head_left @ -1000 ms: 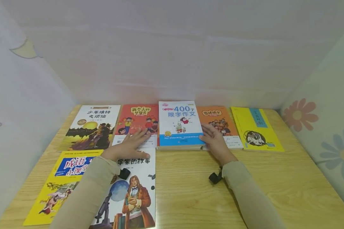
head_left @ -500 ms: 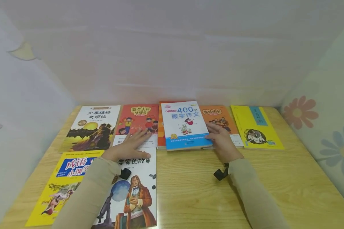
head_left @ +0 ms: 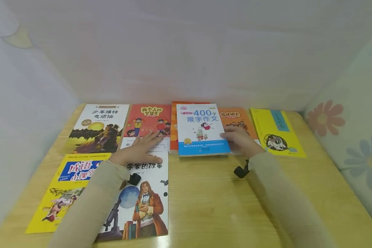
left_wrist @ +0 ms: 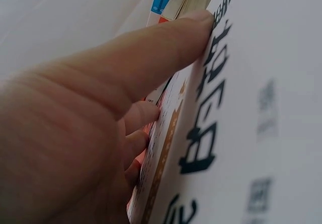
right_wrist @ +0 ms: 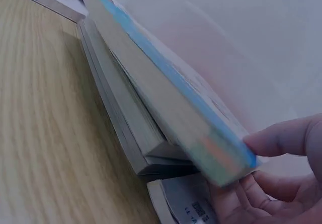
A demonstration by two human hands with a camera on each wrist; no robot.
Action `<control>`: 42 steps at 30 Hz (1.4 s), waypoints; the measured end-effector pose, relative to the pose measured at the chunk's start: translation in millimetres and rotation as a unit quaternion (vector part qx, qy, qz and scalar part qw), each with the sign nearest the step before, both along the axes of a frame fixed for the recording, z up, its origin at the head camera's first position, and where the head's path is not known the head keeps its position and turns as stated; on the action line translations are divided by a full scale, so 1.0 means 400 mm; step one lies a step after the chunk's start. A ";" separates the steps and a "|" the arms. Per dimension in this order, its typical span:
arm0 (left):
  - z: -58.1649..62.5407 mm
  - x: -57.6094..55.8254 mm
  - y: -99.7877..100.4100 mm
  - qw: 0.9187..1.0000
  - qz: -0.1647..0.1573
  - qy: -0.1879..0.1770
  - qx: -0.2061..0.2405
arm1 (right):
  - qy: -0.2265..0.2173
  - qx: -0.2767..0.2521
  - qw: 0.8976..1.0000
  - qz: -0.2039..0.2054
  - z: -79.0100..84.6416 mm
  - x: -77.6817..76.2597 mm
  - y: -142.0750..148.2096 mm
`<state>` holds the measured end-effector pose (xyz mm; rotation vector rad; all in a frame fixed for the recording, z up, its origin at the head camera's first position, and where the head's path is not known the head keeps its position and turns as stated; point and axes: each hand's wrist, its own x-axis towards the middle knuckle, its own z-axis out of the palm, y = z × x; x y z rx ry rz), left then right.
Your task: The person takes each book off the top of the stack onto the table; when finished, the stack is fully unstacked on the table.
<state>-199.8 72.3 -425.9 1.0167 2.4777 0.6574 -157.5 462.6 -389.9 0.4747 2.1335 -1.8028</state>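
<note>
My right hand pinches the right edge of a white paperback book with a blue lower band, thumb on top and fingers underneath. In the right wrist view this book is tilted, its near end raised above the stacked books below. An orange book shows from under its left and top edges. My left hand lies with fingers spread over the red book. Its thumb touches the top of the white book with a long-haired figure.
Right of the lifted book lie another orange book, partly covered, and a yellow book. A white book with a dark landscape and a yellow-and-blue book lie at left. Pale fabric walls the wooden table.
My right hand has shifted the white and blue book rightward and raised its right side, uncovering the orange book beneath. The left hand stays on the books.
</note>
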 end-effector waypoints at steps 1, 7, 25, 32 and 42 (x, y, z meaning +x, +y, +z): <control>0.004 -0.003 0.001 1.000 -0.001 0.002 -0.004 | -0.003 -0.006 1.000 -0.004 0.007 0.001 -0.001; 0.016 -0.015 0.003 1.000 -0.001 0.002 -0.018 | -0.003 -0.012 1.000 0.011 0.029 0.027 -0.002; 0.003 -0.016 -0.001 1.000 0.004 -0.016 -0.014 | 0.065 -0.058 0.996 0.011 0.028 0.229 0.045; -0.006 -0.009 -0.004 1.000 0.007 -0.003 -0.011 | 0.016 -0.156 0.988 0.011 0.019 0.331 0.063; -0.008 -0.005 -0.004 1.000 0.008 -0.001 -0.008 | -0.009 -0.215 0.976 0.020 -0.017 0.452 0.036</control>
